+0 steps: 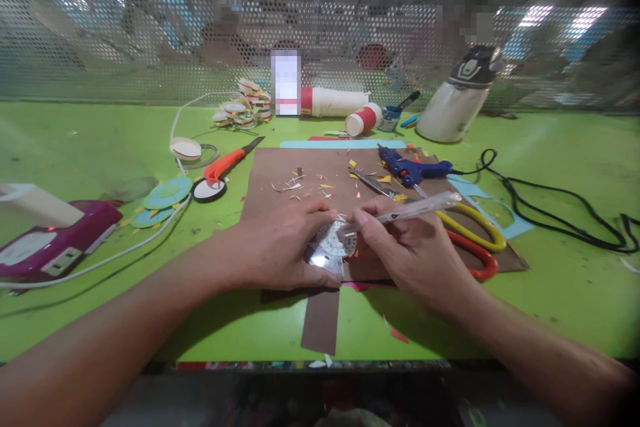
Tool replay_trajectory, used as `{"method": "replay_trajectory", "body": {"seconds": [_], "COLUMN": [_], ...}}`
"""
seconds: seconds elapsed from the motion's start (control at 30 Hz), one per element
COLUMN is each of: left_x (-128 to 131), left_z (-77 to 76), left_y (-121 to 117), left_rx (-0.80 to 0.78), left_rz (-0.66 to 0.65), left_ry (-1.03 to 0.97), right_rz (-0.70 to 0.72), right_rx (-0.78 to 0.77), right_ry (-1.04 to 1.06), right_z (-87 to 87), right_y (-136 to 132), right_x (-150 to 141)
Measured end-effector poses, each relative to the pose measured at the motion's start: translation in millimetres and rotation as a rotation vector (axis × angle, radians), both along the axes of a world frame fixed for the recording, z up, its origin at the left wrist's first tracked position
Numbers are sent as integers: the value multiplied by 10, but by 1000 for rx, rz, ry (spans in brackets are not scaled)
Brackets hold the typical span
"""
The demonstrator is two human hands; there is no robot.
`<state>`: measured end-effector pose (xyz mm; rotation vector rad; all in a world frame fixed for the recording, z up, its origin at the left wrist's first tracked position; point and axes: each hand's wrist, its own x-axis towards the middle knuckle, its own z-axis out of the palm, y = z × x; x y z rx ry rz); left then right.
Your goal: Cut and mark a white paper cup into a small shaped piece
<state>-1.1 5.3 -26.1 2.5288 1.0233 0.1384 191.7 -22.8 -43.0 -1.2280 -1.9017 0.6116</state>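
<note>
My left hand (280,243) lies on a brown paper sheet (310,177) with its fingers pressing down a clear round protractor (330,247). My right hand (410,247) is closed in a pinch on a clear pen (420,208), whose tip rests at the protractor's edge. A strip of brown paper (321,320) pokes out toward me below the hands. Small yellow, white and red paper scraps lie scattered over the brown sheet.
Yellow-and-red handled scissors (475,240) lie right of my right hand. A blue glue gun (413,170) with black cord (560,203), an orange knife (227,161), paper discs (167,195), a white jug (457,103), paper cups (363,120) and a maroon device (50,240) are on the green table.
</note>
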Motion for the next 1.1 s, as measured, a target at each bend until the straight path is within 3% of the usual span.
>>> {"method": "replay_trajectory", "body": {"seconds": [1.1], "left_x": [12], "left_z": [-6], "left_y": [0], "left_rx": [31], "left_rz": [-3], "left_ry": [33], "right_rz": [14], "right_rx": [5], "right_ry": [-29], "right_z": [-26], "right_y": [-3], "right_x": [6]}}
